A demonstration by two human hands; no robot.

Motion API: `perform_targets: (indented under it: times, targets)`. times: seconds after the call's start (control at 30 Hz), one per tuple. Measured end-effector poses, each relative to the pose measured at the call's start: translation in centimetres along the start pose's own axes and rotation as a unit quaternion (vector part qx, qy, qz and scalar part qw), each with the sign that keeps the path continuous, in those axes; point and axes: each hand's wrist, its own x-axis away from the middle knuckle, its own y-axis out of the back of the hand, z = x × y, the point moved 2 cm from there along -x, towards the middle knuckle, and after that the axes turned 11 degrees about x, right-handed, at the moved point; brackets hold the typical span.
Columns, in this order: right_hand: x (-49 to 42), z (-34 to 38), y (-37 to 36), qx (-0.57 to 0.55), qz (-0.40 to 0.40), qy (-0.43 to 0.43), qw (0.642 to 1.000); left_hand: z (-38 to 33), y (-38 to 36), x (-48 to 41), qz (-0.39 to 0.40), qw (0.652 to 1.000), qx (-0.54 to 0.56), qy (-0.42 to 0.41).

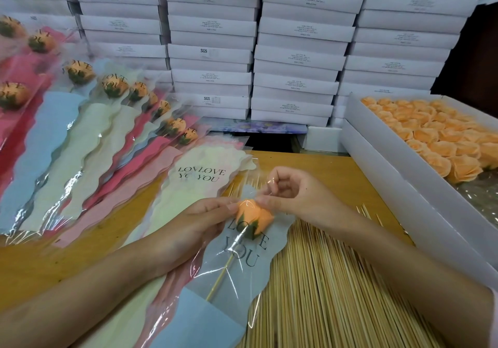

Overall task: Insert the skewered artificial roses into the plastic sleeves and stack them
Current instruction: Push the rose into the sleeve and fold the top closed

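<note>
Far left of the fingers, a fanned row of finished roses in pink, blue and cream wrappers (89, 121) lies on the yellow wooden table (336, 170). Closer to the fingers there is a pile of empty pastel sleeves (199, 164) printed "LOVE YOU". The left hand (199, 218) comes in from the lower left, and its thumb and fingertips pinch the mouth of a blue-grey plastic sleeve (266, 264) at the left side of an orange artificial rose (253, 214). The rose sits inside the top of this sleeve, between the fingertips of both hands, and its thin wooden skewer (219, 280) shows through the clear film below the fingers. The right hand (296, 197) pinches the clear film on the right side of the rose with thumb and forefinger, the other fingers curled. Under the right wrist lies a bed of loose bamboo skewers (323, 280). Further right stands a long white cardboard box (382, 175) filled with orange rose heads (436, 137).
</note>
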Motion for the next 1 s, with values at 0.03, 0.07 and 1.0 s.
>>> perform_targets:
  times: [0.03, 0.07, 1.0]
  targets:
    - [-0.01, 0.0, 0.04, 0.0, -0.001, 0.001, 1.0, -0.02, -0.05, 0.04, 0.002, 1.0, 0.002, 0.001]
    - [-0.01, 0.02, 0.08, 0.0, -0.002, 0.003, 1.0, -0.04, -0.13, 0.08, 0.003, 1.0, 0.006, 0.001]
    - [0.04, -0.02, 0.06, -0.043, -0.06, 0.019, 0.997, 0.23, 0.07, 0.32, 0.019, 0.998, -0.053, 0.021]
